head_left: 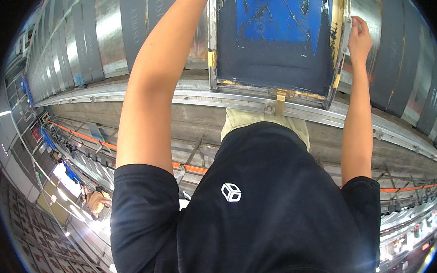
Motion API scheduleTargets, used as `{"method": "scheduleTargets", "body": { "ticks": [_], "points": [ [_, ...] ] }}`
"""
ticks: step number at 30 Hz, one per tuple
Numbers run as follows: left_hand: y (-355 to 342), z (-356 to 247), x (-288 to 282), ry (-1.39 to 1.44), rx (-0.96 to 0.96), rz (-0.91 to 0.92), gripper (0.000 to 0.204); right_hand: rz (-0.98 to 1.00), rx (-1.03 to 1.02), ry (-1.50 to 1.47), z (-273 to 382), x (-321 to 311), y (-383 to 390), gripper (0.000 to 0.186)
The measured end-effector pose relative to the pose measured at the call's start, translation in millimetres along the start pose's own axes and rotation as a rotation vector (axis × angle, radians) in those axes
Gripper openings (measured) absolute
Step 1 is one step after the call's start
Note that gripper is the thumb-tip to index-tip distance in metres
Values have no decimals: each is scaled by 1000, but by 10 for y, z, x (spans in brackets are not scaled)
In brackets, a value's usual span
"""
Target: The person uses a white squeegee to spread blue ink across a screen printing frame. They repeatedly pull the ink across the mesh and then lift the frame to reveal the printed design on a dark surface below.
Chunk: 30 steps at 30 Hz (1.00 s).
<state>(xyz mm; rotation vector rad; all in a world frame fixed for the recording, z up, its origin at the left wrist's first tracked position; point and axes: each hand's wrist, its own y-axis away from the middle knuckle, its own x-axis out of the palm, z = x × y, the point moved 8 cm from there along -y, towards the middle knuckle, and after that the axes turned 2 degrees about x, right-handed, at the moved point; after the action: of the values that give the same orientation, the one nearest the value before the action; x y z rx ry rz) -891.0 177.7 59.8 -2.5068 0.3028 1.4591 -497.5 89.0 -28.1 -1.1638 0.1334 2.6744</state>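
A screen-printing frame (274,69) stands at the top centre, with a dark inked surface, a bright blue patch crossed by dark cracked marks, and metal sides with yellowish tape. My right hand (359,36) is closed on the metal fitting (346,38) along the frame's right side. My left forearm (163,65) reaches up past the frame's left side to the top edge of the picture, where the hand is out of view. A brass-coloured bracket (280,103) sits at the middle of the frame's near edge.
A long bench of dark grey printed panels (408,72) and silvery strips runs across both sides. A metal rail (186,93) follows its near edge. Beside me are orange bars (80,134) and racking. Another person (96,200) is far off at the lower left.
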Motion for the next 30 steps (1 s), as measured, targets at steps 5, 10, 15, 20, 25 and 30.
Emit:
{"method": "scheduleTargets", "body": {
  "ticks": [5,10,15,20,25,30],
  "points": [
    [157,450,155,-283,-8,-70,32,67,50,-26,113,67,33,33],
    [279,247,70,-25,-167,36,37,108,-249,394,530,-156,-145,32],
    [-171,373,141,14,-166,104,35,-21,-821,283,1869,-59,-826,42],
    [-683,609,201,105,-150,112,41,487,-539,292,1865,731,-1607,34],
    [-369,354,351,2,-172,121,37,238,-580,359,1400,978,-1233,33],
    [713,-255,456,-21,-186,123,35,269,-571,321,1169,570,-11,35]
  ]
}}
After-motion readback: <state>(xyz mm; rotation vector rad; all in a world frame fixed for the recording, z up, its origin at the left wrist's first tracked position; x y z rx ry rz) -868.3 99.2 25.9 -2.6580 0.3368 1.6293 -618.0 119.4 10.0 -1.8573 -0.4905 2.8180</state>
